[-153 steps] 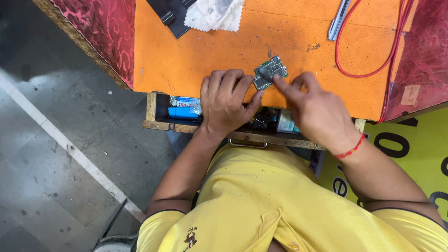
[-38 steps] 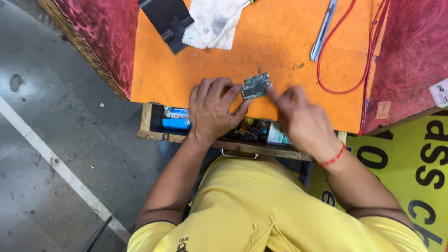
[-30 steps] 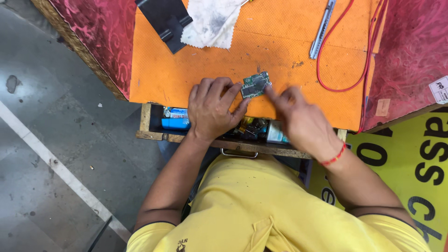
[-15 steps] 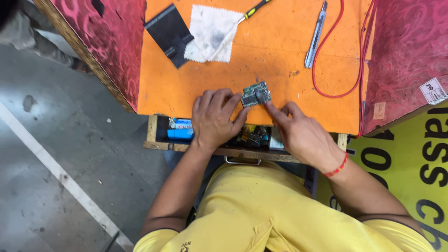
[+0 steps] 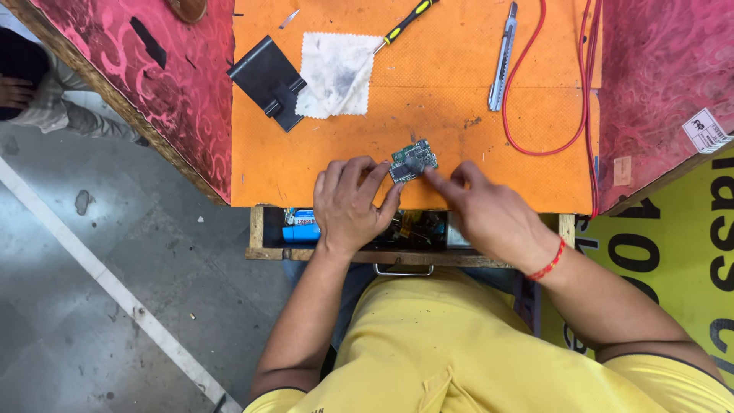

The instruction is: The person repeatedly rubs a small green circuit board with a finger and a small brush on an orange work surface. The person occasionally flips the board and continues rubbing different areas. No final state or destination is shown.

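Green board: small circuit board (image 5: 414,160) lies between both hands, long axis slanting up toward the right.
Left hand (image 5: 350,205): fingertips pinning its near-left end.
Right hand (image 5: 489,216): fingers pinched at its right edge (equally close).

Open orange worktop (image 5: 459,115) is seen between the stained cloth (image 5: 336,75) and the grey utility knife (image 5: 503,57), a lane wide enough for a hand. The left flank is blocked by the black case (image 5: 269,81), the right by the looping red wire (image 5: 547,107). Ahead, the circuit board (image 5: 414,159) is crowded by both hands, with the open drawer (image 5: 306,229) just below
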